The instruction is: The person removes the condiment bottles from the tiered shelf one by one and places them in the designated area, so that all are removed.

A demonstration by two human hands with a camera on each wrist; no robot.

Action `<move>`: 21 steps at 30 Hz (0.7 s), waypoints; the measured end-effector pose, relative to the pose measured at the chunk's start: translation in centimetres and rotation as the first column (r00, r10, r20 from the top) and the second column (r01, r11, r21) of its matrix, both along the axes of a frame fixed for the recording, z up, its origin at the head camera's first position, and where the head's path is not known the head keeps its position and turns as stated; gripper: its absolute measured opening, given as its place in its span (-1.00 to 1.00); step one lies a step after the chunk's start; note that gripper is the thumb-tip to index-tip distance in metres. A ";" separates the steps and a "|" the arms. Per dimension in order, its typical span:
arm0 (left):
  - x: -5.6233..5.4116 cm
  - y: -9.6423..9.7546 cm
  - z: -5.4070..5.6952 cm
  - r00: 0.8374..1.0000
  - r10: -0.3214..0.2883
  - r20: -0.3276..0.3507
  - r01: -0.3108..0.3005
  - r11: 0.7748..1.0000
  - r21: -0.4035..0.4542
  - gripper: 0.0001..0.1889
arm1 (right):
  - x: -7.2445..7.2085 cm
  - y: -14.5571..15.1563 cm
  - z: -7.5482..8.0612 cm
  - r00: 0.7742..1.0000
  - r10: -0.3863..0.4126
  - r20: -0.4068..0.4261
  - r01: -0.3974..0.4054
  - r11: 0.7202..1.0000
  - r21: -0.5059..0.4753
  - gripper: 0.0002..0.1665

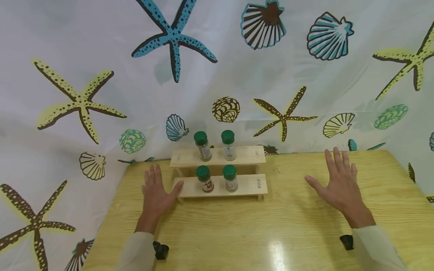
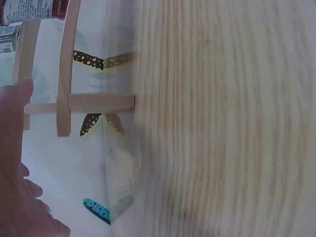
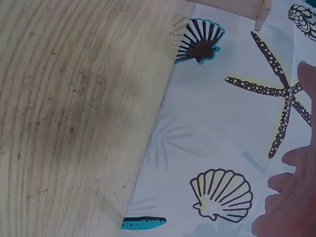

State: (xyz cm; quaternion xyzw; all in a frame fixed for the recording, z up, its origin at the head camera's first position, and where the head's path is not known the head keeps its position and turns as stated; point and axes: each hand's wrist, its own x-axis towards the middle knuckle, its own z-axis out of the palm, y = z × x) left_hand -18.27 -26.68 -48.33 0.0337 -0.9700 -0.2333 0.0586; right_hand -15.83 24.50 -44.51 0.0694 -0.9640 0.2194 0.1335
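A two-step wooden rack (image 1: pixel 249 185) stands at the back of the table, left of centre. Two green-capped spice jars (image 1: pixel 203 179) sit on its lower step, and two more spice jars (image 1: pixel 228 145) on the upper one. My left hand (image 1: pixel 157 199) is spread out beside the rack's left end, thumb close to the lower step. In the left wrist view the left hand (image 2: pixel 15 163) appears at the edge, beside the rack's legs (image 2: pixel 64 74). Far to the right of the rack, my right hand (image 1: pixel 342 186) is held with fingers spread and nothing in it.
The wooden table (image 1: pixel 237 229) reaches back to a white cloth (image 1: pixel 210 90) printed with starfish and shells, which also hangs along both sides. A small black device (image 1: pixel 161 250) is at the left wrist, another black device (image 1: pixel 347 242) at the right.
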 end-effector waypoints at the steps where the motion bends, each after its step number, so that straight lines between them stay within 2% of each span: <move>1: -0.1 0.1 -0.1 1.000 0.003 0.015 -0.003 1.000 0.030 0.10 | -0.1 -0.2 0.1 1.000 0.003 -0.006 -0.004 1.000 -0.012 0.13; 4: -0.8 0.6 -0.5 0.998 0.009 0.057 -0.016 0.992 0.127 0.09 | -0.4 -0.7 0.5 1.000 0.012 -0.025 -0.013 0.999 -0.046 0.11; 8: -1.6 1.5 -1.1 0.996 0.002 0.088 -0.025 0.967 0.255 0.03 | -0.8 -1.4 1.2 0.999 0.022 -0.034 -0.025 0.994 -0.105 0.10; 11: -2.2 2.3 -1.4 0.995 -0.004 0.100 -0.028 0.948 0.317 -0.05 | -1.1 -1.9 1.7 0.999 0.021 -0.033 -0.026 0.988 -0.154 0.08; 16: -3.0 3.4 -1.8 0.996 0.017 0.082 -0.043 0.945 0.323 -0.29 | -1.7 -2.7 2.1 0.999 0.014 -0.047 -0.025 0.971 -0.237 0.04; 21: -3.0 3.9 -2.4 0.995 0.098 -0.013 -0.091 0.958 0.273 -0.54 | -2.6 -3.9 2.6 0.996 0.029 -0.081 -0.049 0.964 -0.260 -0.02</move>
